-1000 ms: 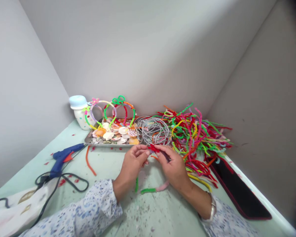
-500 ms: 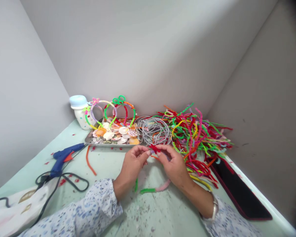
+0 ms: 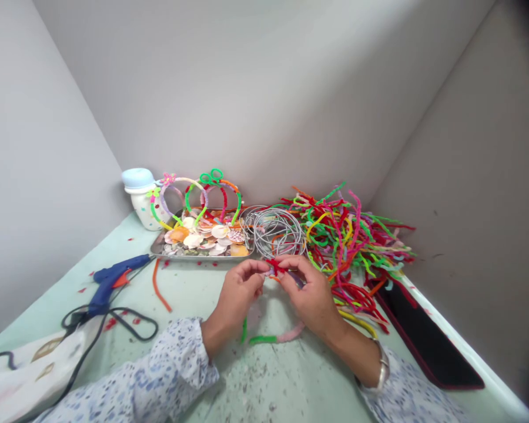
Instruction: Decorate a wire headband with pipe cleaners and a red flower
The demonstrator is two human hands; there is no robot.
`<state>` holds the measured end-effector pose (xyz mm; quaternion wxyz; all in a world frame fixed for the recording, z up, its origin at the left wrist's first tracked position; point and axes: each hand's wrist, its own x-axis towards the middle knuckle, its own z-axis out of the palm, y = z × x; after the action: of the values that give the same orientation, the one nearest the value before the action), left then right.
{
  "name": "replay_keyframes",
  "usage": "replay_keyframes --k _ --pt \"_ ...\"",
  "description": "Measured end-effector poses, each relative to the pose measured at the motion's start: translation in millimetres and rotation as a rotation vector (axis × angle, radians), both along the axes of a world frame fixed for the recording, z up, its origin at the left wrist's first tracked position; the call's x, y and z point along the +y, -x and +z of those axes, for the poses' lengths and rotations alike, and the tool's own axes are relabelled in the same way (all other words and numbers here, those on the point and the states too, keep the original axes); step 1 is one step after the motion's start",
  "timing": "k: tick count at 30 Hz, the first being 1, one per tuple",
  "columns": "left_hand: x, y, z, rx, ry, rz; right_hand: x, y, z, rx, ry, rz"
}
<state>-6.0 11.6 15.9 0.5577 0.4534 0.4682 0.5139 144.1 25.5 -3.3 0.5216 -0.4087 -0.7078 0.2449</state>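
Observation:
A pipe-cleaner-wrapped headband point(image 3: 290, 335) in green, pink, lilac and orange hangs below my fingers, its ends toward me. At its top sits a small red pipe-cleaner shape point(image 3: 277, 267), like a bow or flower. My right hand point(image 3: 312, 294) pinches this red piece between thumb and fingers. My left hand point(image 3: 238, 288) is closed at the left of the red piece, thumb and forefinger against the headband's top. Fingers partly hide where the red piece meets the band.
Behind my hands lie a metal tray point(image 3: 194, 258) of shells, finished headbands point(image 3: 235, 194), coiled grey wire point(image 3: 280, 235) and piled pipe cleaners point(image 3: 352, 235). A blue glue gun point(image 3: 110, 279) with a looping cord is at left, a white jar point(image 3: 144, 205) behind, a black flat object point(image 3: 427, 335) at right.
The fingers of my left hand have shifted slightly at the red piece, uncovering more of its left side. Otherwise the hands and headband stay nearly in place.

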Motion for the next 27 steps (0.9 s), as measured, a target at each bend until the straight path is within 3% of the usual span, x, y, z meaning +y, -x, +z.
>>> replay_keyframes --k 12,18,27 --pt "-4.3 -3.2 5.4 -0.105 -0.012 -0.005 0.2 -0.4 5.5 0.085 0.106 0.074" --pt "-3.1 -1.6 2.4 -0.085 -0.015 0.056 0.9 -3.0 14.0 0.074 0.164 0.102" --pt "-1.9 -4.5 0.5 -0.065 -0.098 0.024 1.8 -7.4 25.9 -0.005 0.062 0.144"
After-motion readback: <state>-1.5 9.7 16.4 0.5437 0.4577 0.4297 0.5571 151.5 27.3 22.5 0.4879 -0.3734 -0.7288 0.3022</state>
